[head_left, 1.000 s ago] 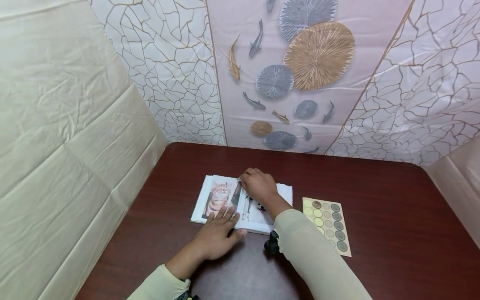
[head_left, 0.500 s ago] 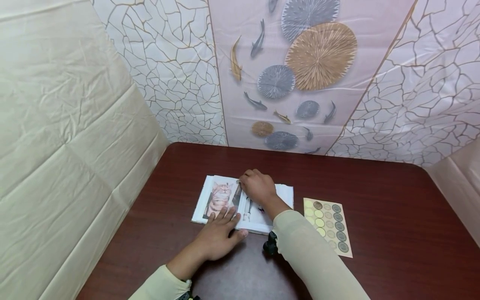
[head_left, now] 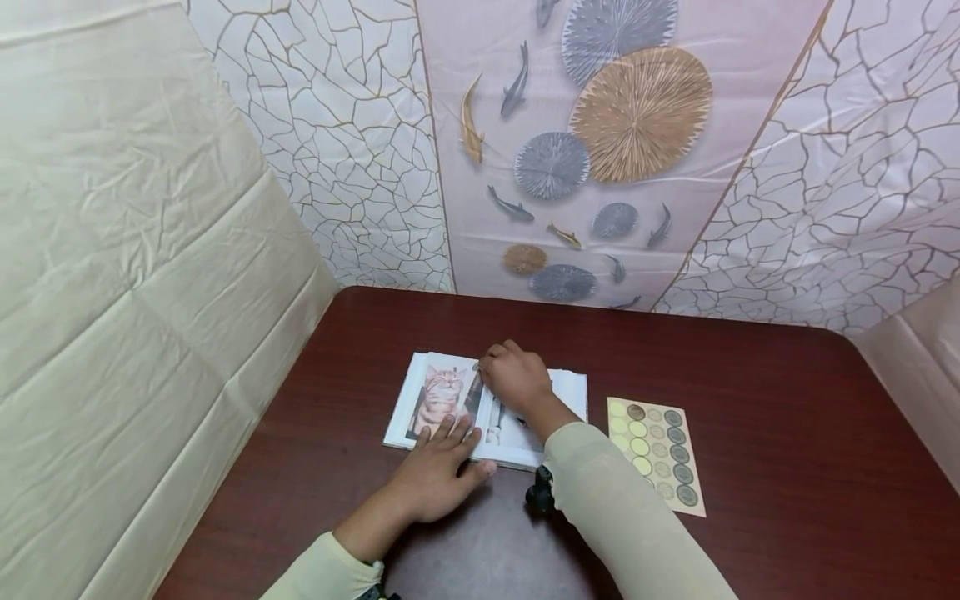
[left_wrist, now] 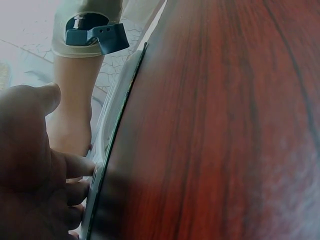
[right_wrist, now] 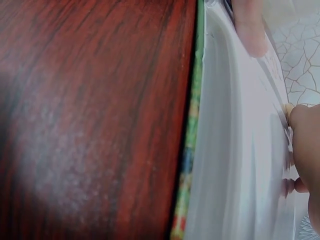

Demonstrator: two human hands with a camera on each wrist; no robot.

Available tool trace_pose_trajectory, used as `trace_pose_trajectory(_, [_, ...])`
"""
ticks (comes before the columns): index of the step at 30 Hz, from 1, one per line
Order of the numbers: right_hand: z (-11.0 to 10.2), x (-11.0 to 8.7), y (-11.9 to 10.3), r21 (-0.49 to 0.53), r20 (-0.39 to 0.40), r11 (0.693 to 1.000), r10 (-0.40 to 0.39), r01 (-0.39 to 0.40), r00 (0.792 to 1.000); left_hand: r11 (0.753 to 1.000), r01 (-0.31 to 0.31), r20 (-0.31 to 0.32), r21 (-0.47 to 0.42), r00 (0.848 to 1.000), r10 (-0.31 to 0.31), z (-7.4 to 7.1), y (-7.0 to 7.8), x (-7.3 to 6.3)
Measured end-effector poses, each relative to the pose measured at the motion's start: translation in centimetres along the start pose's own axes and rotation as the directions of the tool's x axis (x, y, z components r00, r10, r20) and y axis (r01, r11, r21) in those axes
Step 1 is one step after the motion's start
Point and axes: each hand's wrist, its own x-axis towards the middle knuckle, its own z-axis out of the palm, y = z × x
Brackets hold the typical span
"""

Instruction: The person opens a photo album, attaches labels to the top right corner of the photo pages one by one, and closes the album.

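An open photo book (head_left: 517,454) lies on the table, with a cat picture (head_left: 441,392) on its left page. My left hand (head_left: 435,475) rests spread on the lower edge of that page, fingertips on the paper; in the left wrist view its fingers (left_wrist: 77,167) touch the book's edge. My right hand (head_left: 517,377) reaches over the right page, fingers curled at the upper part of the fold. They seem to pinch a small yellowish sticker (right_wrist: 288,110) against the page, mostly hidden by the hand. Right of the book lies a sheet of round stickers (head_left: 660,454), partly behind my right sleeve.
The dark red-brown table (head_left: 780,433) extends on both sides of the book. A patterned cloth (head_left: 555,242) hangs behind the far edge, and pale fabric (head_left: 225,317) covers the left side. A black wrist camera (head_left: 540,492) sits under my right sleeve.
My right hand shifts very slightly at the top of the fold, with its fingers still curled there. The left hand stays in place on the page.
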Motion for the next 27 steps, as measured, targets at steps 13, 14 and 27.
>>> trace_pose_trajectory(13, [-0.2, 0.0, 0.0, -0.086, 0.023, 0.979, -0.186, 0.187, 0.982, 1.0, 0.0, -0.003, 0.003, 1.0, 0.0, 0.0, 0.1, 0.0])
trace_pose_trajectory(14, [-0.2, 0.0, 0.0, -0.088, 0.033, 0.976, -0.195, 0.197, 0.98, 1.0, 0.0, -0.004, 0.0, 1.0, 0.0, 0.0, 0.1, 0.0])
trace_pose_trajectory(27, [-2.5, -0.2, 0.1, 0.187, 0.366, 0.98, -0.135, 0.07, 0.921, 1.0, -0.018, -0.029, -0.003, 0.999, 0.018, 0.3, -0.1, 0.0])
